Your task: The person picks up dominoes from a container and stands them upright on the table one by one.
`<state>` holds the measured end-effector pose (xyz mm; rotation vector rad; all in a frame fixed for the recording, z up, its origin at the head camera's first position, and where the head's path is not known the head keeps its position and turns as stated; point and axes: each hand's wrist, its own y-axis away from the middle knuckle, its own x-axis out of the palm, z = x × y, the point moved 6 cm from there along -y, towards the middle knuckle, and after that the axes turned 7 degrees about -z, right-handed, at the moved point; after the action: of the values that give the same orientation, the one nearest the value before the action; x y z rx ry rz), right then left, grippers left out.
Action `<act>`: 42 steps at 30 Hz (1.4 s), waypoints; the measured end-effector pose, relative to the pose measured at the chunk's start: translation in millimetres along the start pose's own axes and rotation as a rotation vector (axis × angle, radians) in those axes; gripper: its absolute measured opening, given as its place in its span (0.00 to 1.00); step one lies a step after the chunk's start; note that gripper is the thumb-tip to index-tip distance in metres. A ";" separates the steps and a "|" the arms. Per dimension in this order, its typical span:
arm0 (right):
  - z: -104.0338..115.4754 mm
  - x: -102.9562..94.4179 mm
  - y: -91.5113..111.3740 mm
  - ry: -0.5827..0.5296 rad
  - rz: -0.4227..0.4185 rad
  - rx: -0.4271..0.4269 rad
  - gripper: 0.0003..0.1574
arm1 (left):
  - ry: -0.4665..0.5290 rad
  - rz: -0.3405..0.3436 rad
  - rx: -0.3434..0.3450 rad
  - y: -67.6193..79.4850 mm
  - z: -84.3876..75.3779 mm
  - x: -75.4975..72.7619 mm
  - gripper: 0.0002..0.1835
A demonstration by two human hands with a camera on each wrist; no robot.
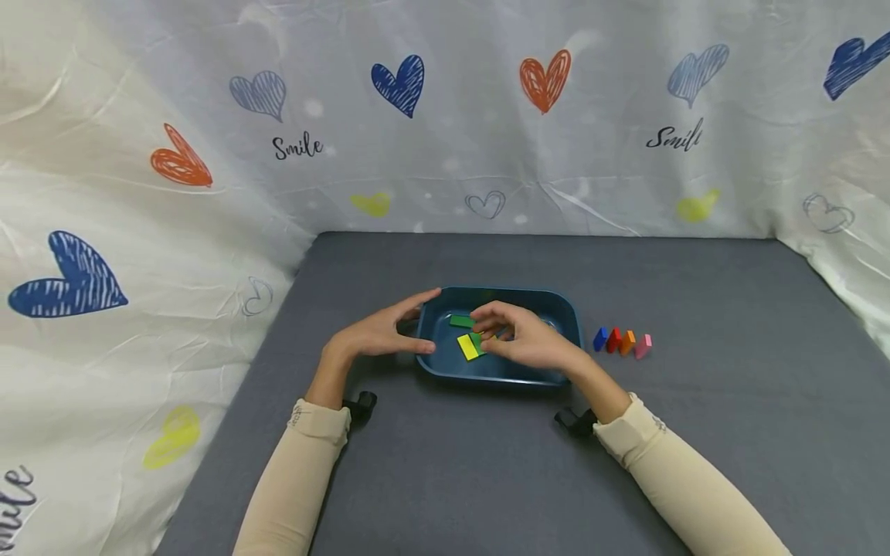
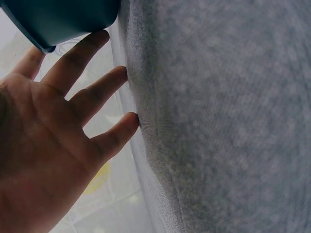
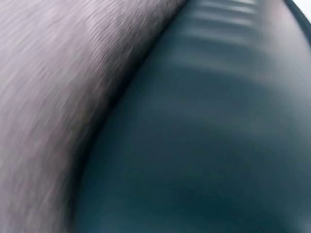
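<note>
From where I stand, the work seems to be picking through the small flat blocks in the dark blue tray (image 1: pixel 497 379), which sits on the grey desk (image 1: pixel 452 479). To do it well, I'd say, go for one piece at a time, bring the fingertips down from above and pinch it by its narrow edges. The yellow block (image 1: pixel 468 347) lies right against a partly covered green block (image 1: pixel 477 346), so a careless grab could drag both; the other green block (image 1: pixel 460 320), a little farther off, looks easier to single out. The left hand (image 1: pixel 378 332) is spread wide at the tray's left end, thumb and forefinger at the rim, one finger near or against the outer wall, and it appears to grip nothing; a light brace there should stop any sliding. The right hand (image 1: pixel 524 336) is over the tray, fingers bent above the blocks, but whether they pinch anything I can't tell, as its wrist view shows only tray wall and blurred cloth. That forearm should also give room to the blue (image 1: pixel 601 339), red (image 1: pixel 614 340), orange (image 1: pixel 627 343) and pink blocks (image 1: pixel 643 346) standing in a row just right of the tray.
</note>
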<state>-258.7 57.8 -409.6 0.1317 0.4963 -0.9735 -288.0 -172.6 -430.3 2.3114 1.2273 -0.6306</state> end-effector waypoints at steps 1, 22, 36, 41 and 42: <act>0.2 3.7 -2.0 -0.019 0.020 0.007 0.30 | 0.005 0.002 0.003 -0.1 -0.1 0.1 0.51; -1.4 26.0 -8.0 0.009 0.088 0.002 0.34 | 0.006 0.007 0.007 1.2 -0.6 -0.9 0.52; 1.0 29.9 -9.0 0.005 0.123 -0.018 0.33 | 0.005 0.011 0.010 0.5 -0.5 0.1 0.51; 0.1 28.1 -10.9 0.025 0.072 -0.008 0.32 | 0.000 0.004 0.005 -0.1 0.0 -0.4 0.51; -0.1 28.1 -11.4 0.035 0.064 -0.004 0.32 | -0.001 0.003 0.005 -0.2 0.4 -0.4 0.51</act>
<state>-255.2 30.0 -421.3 0.1605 0.5235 -0.9090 -288.4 -172.9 -430.4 2.3168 1.2231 -0.6342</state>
